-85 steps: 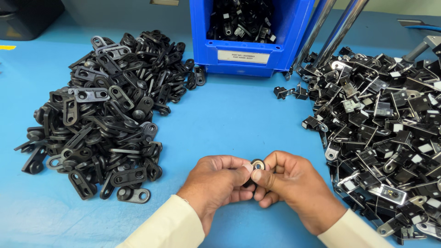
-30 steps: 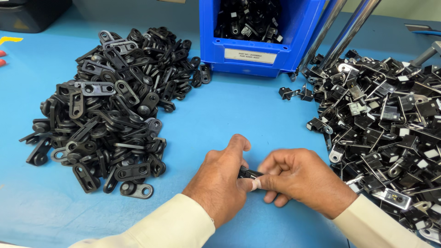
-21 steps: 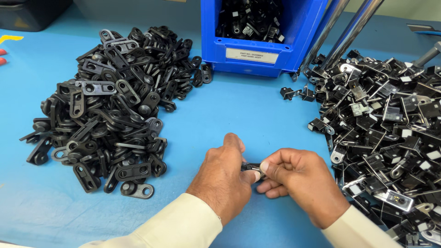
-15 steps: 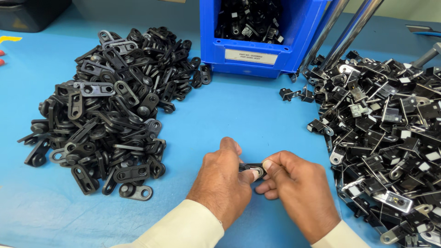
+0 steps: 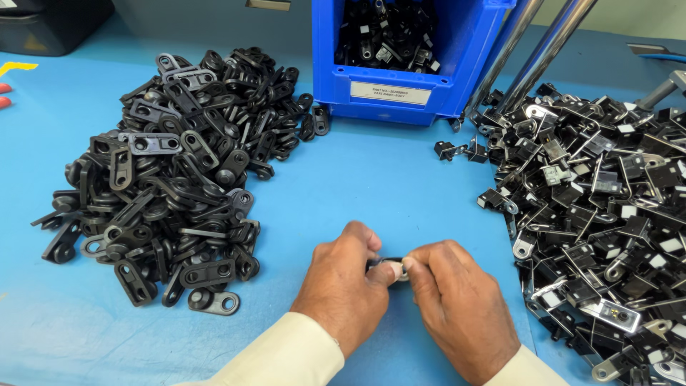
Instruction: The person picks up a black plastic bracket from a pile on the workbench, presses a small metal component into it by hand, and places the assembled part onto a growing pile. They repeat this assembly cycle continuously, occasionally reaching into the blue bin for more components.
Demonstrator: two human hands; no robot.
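Both hands — left hand [image 5: 343, 282], right hand [image 5: 457, 304] — pinch a small black part [image 5: 384, 262].

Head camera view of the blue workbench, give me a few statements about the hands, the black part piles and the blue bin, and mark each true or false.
1. Both hands, the left hand and the right hand, pinch one small black part between them. True.
2. The blue plastic bin is empty. False: it holds black parts.
3. The pile of flat black link-shaped pieces lies on the person's left. True.
4. The pile of black and silver bracket parts sits inside the bin. False: it lies on the blue tabletop, on the right.
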